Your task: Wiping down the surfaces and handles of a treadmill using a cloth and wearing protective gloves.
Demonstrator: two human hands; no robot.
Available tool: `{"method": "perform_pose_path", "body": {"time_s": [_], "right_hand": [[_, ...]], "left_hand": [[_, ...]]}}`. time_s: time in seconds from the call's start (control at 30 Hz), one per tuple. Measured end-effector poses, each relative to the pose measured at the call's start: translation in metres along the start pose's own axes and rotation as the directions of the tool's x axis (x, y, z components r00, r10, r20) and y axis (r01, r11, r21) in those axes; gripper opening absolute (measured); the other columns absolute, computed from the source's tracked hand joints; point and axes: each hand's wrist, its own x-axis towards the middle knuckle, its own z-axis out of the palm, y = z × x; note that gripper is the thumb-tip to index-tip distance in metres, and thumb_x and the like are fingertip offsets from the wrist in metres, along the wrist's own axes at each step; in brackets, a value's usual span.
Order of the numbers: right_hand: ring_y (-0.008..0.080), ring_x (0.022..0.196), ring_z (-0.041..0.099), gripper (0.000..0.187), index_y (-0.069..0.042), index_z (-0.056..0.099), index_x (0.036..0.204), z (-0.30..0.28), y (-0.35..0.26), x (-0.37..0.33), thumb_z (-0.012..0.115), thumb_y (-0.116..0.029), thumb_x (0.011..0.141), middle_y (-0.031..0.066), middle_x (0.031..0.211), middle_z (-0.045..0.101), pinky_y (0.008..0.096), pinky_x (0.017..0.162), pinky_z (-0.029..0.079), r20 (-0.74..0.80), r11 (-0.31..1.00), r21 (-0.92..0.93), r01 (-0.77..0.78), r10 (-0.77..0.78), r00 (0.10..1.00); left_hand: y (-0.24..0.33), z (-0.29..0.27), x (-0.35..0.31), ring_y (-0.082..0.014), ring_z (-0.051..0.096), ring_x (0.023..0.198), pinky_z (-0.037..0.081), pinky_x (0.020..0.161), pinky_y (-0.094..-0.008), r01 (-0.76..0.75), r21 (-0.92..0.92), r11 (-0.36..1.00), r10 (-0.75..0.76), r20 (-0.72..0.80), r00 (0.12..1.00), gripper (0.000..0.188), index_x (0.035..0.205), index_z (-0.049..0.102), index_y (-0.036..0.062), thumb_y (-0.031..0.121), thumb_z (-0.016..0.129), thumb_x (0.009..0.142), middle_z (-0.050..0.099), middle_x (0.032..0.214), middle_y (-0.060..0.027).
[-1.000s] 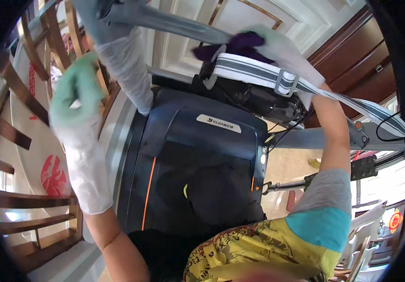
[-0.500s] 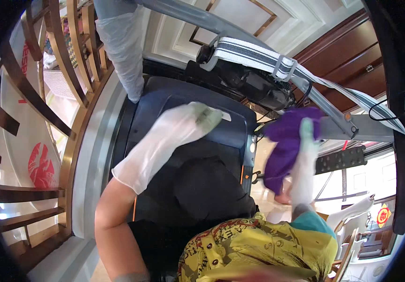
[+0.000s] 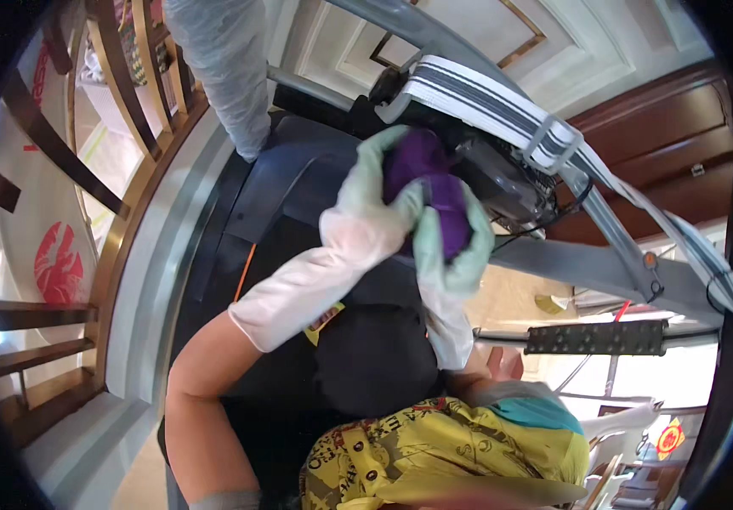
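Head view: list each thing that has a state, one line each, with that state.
purple cloth: bunched up, gripped between both gloved hands.
left hand: gloved, fingers closed over the cloth.
right hand: gloved, cupping the cloth from below.
treadmill belt: bare; moving or stopped cannot be told.
striped strap: stretched along the grey frame, buckle fastened.
black cable: hanging loose beside the console.

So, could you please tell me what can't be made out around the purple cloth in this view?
Head view:
- Purple cloth: mostly covered by the left hand and right hand.
- Black console: partly hidden behind the cloth.
- Treadmill deck: lower part blocked by forearms and yellow clothing.
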Motion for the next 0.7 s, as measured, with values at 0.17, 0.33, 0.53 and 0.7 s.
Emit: {"method": "perform_pose_path", "body": {"time_s": [0.17,0.33,0.53,0.7], "right_hand": [[0.0167,0.106,0.057,0.039,-0.001,0.054,0.118,-0.027,0.0,0.01,0.077,-0.01,0.088,0.0092,0.118,0.06,0.0327,0.097,0.047,-0.051,0.813,0.314,-0.49,0.53,0.846],[0.0208,0.107,0.059,0.034,-0.002,0.061,0.11,-0.045,0.011,0.043,0.08,-0.011,0.084,0.0108,0.116,0.063,0.0351,0.098,0.046,0.21,0.967,0.072,-0.246,0.227,0.951],[0.0209,0.086,0.064,0.038,0.003,0.068,0.111,-0.022,0.002,0.061,0.081,-0.023,0.087,0.0107,0.1,0.069,0.0337,0.083,0.051,0.018,0.944,-0.288,0.158,-0.16,0.987],[0.0089,0.077,0.06,0.029,0.001,0.064,0.117,-0.008,-0.021,0.099,0.068,-0.019,0.096,0.0046,0.1,0.067,0.0249,0.059,0.049,0.032,0.862,0.265,-0.432,0.44,0.897]], "left_hand": [[0.012,0.016,0.004,-0.0209,0.065,0.106,0.05,0.097,-0.0328,-0.123,-0.151,0.981,0.116,-0.055,0.992,0.061,0.135,0.048,0.0022,0.02,0.08,0.087,0.063,0.12,-0.0156],[0.009,0.023,0.002,-0.008,0.061,0.083,0.05,0.078,-0.0236,0.206,-0.313,0.927,-0.271,-0.179,0.946,0.034,0.112,0.062,0.0043,0.018,0.081,0.088,0.067,0.094,-0.0003],[-0.027,0.029,-0.011,-0.0123,0.055,0.11,0.043,0.1,-0.0268,-0.131,-0.024,0.991,0.097,-0.538,0.837,0.033,0.126,0.057,-0.0018,0.011,0.067,0.097,0.06,0.12,-0.0072],[-0.037,0.008,-0.042,-0.0392,0.051,0.125,0.038,0.11,-0.0445,-0.368,0.209,0.906,0.385,-0.046,0.922,0.071,0.146,0.043,0.0005,0.01,0.07,0.082,0.04,0.142,-0.0286]]}}
